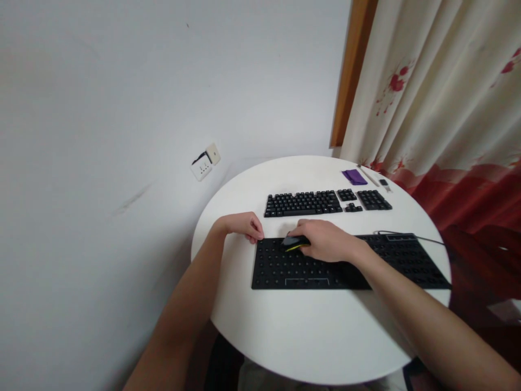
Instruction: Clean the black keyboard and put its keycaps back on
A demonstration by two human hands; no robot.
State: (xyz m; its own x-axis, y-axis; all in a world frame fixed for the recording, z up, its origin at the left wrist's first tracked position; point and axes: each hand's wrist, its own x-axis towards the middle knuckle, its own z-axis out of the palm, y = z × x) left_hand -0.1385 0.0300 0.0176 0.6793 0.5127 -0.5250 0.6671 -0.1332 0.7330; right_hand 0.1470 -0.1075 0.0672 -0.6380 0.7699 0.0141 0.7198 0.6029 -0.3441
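In the head view, the right hand (pixel 325 240) is closed around a dark, yellow-edged tool (pixel 293 243) over the left part of a black keyboard base (pixel 264 269). The left hand (pixel 243 225) curls at its far left corner, gripping or not, I cannot tell. The base's right end reaches the rim of the white table (pixel 317 336); only a narrow strip separates it from the keycaps (pixel 303 204).

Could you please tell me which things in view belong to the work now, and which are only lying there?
Belong to the work:
- black-and-yellow tool, in the right hand
- black keyboard base, left hand at its corner
- black keys, probably

Apparently only lying there:
- purple cloth
- thin pale stick
- small dark-and-white thing
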